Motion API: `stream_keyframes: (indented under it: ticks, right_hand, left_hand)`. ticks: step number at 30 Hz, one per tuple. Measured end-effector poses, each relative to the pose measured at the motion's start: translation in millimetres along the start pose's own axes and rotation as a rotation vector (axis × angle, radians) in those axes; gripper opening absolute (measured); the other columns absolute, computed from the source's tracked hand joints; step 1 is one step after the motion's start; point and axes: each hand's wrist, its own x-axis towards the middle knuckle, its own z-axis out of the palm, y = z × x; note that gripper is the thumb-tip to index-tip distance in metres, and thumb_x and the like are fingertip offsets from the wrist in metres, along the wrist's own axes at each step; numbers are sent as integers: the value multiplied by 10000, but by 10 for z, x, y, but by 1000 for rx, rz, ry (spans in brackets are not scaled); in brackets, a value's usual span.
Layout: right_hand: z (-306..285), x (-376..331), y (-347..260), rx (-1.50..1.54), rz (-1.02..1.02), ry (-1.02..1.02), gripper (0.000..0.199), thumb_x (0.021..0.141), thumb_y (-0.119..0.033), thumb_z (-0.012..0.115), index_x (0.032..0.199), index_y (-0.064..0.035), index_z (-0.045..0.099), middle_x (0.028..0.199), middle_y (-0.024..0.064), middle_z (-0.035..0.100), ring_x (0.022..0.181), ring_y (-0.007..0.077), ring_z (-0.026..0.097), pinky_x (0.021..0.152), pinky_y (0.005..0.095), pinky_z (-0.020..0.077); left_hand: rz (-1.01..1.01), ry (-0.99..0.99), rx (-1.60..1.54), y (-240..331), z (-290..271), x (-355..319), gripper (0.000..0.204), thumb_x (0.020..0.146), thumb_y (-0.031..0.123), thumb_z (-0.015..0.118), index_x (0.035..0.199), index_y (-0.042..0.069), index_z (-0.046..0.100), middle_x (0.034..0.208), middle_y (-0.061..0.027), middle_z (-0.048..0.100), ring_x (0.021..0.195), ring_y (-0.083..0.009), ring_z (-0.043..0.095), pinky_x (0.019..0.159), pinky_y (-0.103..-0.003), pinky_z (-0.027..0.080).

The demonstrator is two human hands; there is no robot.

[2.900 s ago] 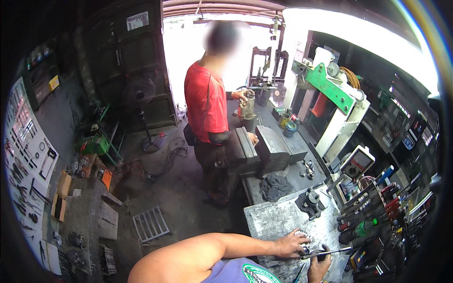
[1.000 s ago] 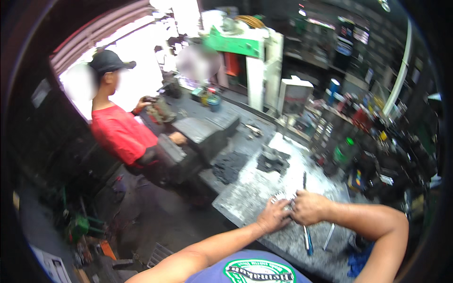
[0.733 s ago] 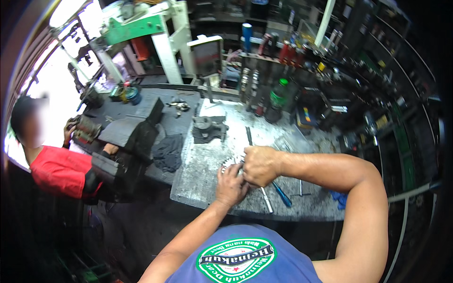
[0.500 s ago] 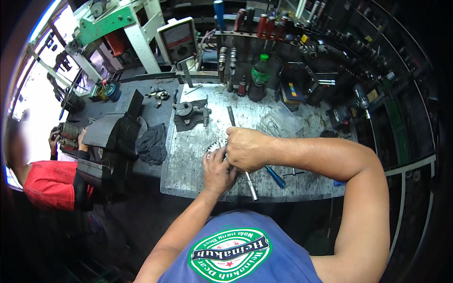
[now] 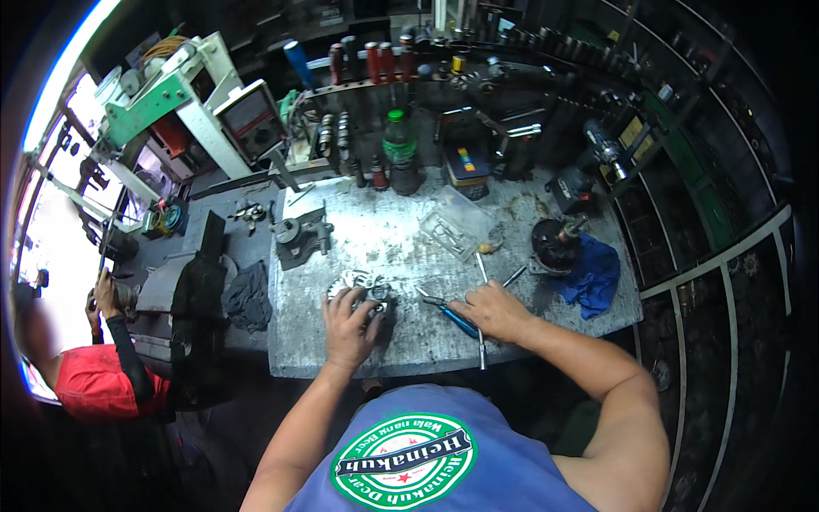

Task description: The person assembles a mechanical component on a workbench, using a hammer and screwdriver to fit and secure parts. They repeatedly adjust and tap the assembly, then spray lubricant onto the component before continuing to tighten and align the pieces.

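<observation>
My left hand [image 5: 348, 322] grips a round metal part with fins or teeth [image 5: 363, 280] on the bench, its fingers curled over the near edge; much of the part is hidden. To the right, my right hand [image 5: 496, 312] is curled over a long socket wrench [image 5: 482, 352] whose chrome end sticks out toward me. Blue-handled pliers [image 5: 459, 319] lie just left of that hand, close to its fingertips. Beyond the hand a dark rod [image 5: 514, 276] lies at a slant.
A clear plastic tray [image 5: 450, 235] holds small metal pieces. At the right, a dark rounded housing [image 5: 553, 247] stands by a blue cloth [image 5: 595, 277]. A metal pump-like part [image 5: 300, 235] sits left, a green-capped bottle [image 5: 399, 147] behind. A person in red [image 5: 102, 380] works at far left.
My right hand has moved off the finned part to the right, and the long wrench has moved right with it. My left hand stays on the part. The view has shifted right.
</observation>
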Motion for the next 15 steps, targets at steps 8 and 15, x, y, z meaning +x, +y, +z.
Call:
stream_keyframes:
  ticks: [8,15]
  right_hand:
    - [789,-502,372,14,157,-35,436,1041,-138,536,1446,-169,693,1058,20,624,1061,231,620,963,437,453]
    - [715,-95,712,331,302,-52,359,879,-33,665,1217,-77,775,1115,168,698,1157,378,678,982,530,553]
  left_hand:
    - [-16,-21,38,26,14,43,295,845,154,858,1120,180,755,1383,-73,677,1382,-363,572,1242,-671,315]
    - [7,-20,15,30,21,46,320,829,129,856,1130,177,759,1367,-75,680,1366,-365,581,1220,-643,347]
